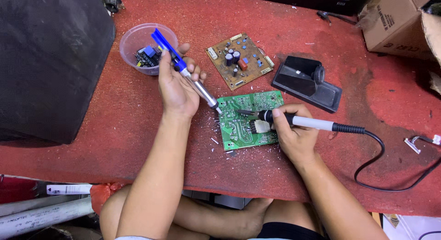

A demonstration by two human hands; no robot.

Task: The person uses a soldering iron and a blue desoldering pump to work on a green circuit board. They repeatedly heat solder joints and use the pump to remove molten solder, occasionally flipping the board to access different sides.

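My left hand (177, 83) grips a blue and silver desoldering pump (183, 71), its nozzle touching the left part of a green circuit board (243, 125) lying solder side up on the red mat. In my right hand (294, 134) is a soldering iron (298, 122) with a white handle, held like a pen, its tip resting on the board close to the pump's nozzle. The iron's black cord (381, 148) trails off to the right.
A brown circuit board (239, 60) with capacitors lies behind the green one. A clear plastic cup (138, 40) of small parts stands at the back left, and a black iron stand (305, 81) at the right. A cardboard box (399, 24) sits far right, a large black object (50, 65) at left.
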